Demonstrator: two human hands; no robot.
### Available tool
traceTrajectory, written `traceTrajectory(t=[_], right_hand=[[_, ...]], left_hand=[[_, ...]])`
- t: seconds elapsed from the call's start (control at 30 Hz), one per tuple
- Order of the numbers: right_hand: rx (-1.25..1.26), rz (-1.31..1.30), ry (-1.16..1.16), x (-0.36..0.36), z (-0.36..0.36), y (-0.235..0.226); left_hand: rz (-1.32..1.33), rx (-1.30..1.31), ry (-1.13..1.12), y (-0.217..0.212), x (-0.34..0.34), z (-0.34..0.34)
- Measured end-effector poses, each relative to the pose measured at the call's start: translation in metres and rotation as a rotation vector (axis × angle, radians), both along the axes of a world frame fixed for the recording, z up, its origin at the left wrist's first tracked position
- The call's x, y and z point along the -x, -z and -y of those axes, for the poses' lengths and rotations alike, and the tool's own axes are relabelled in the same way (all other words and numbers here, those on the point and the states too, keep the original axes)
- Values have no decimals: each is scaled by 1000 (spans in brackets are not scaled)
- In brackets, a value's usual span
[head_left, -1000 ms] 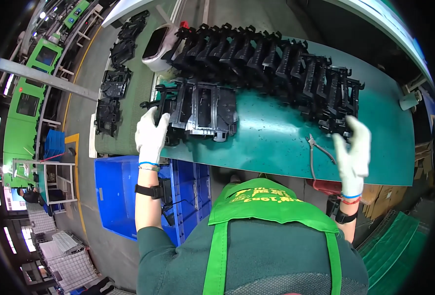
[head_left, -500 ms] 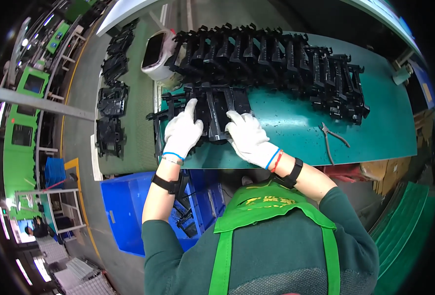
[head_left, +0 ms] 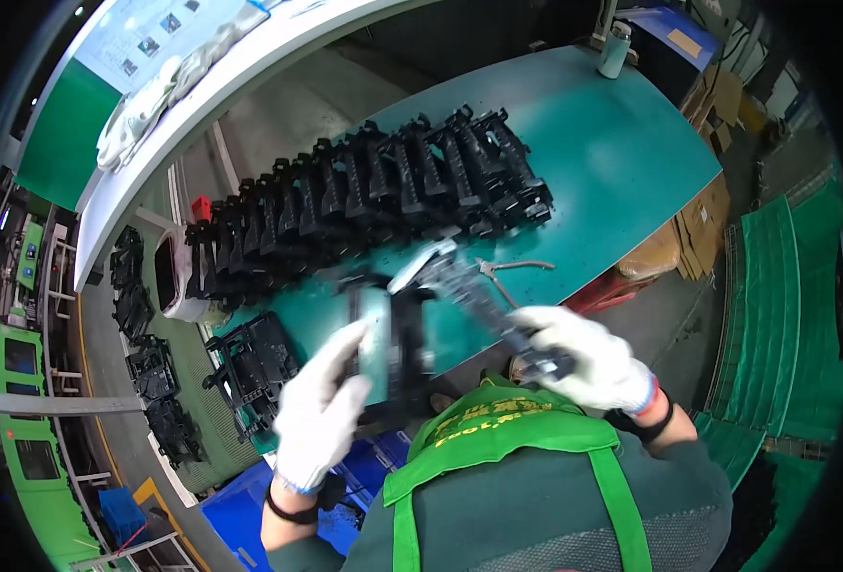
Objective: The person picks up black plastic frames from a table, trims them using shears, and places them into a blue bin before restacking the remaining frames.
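Observation:
Raised over the front edge of the green table is a black plastic frame [head_left: 408, 334], smeared by motion. At its left side my left hand [head_left: 324, 410], in a white glove, is closed on it with thumb and fingers. My right hand [head_left: 588, 357], gloved too, grips the lower end of its right-hand bar. A second black plastic part [head_left: 259, 367] lies on the table's left end, apart from my left hand. A pair of pliers [head_left: 497, 275] rests on the table beyond the held frame, partly hidden behind it.
Several black frames [head_left: 364, 191] stand in a long row across the green table [head_left: 602, 143]. More black parts [head_left: 154, 367] lie on the belt at left. A white tub [head_left: 178, 276] stands by the row. Below the table is a blue bin [head_left: 235, 515]; a bottle [head_left: 615, 52] stands far right.
Both hands have lifted a black frame off the table and moved nearer, my right hand swinging out to the right. Another black part stays behind. The whole view has turned toward the right.

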State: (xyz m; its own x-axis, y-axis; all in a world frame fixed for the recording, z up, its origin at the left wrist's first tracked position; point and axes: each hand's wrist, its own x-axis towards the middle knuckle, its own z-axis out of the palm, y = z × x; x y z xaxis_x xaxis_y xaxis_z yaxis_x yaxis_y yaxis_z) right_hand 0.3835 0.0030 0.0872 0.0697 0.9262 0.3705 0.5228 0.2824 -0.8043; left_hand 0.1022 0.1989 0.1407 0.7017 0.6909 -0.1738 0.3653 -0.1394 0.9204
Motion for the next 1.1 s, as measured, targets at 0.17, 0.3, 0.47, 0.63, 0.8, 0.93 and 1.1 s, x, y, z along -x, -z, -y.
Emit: traceTrajectory(t=[0.17, 0.3, 0.47, 0.63, 0.8, 0.93, 1.1], right_hand=[[127, 34, 459, -89, 67, 20], [113, -186, 747, -162, 65, 69], [141, -161, 743, -207, 24, 94], [124, 35, 608, -224, -35, 109], [106, 124, 478, -227, -73, 117], [198, -18, 431, -253, -58, 129], [165, 446, 642, -214, -61, 100]], left_hand=[[35, -244, 394, 0, -161, 15], [-12, -295, 368, 25, -290, 11], [-190, -117, 315, 22, -377, -6], [-217, -338, 238, 59, -396, -46], [-344, -914, 368, 56, -366, -52], [-406, -841, 288, 17, -284, -11], [-315, -950, -271, 37, -120, -27]])
